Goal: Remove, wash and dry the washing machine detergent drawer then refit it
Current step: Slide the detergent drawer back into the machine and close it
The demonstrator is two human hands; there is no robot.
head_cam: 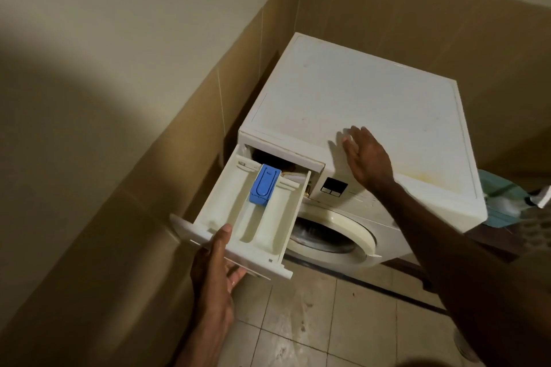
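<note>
A white washing machine (372,104) stands in the room's corner. Its white detergent drawer (226,202) is pulled far out of the slot at the machine's upper left, its back end still inside. A blue siphon cap (264,185) sits in the drawer's middle compartment. My left hand (216,265) grips the drawer's front panel, thumb on top and fingers beneath. My right hand (368,158) lies flat, fingers spread, on the machine's top near its front edge, holding nothing.
A tan tiled wall (149,173) runs close along the machine's left side. The round door (331,235) is below the drawer. Beige floor tiles (328,322) lie in front. A teal cloth (498,202) sits to the right of the machine.
</note>
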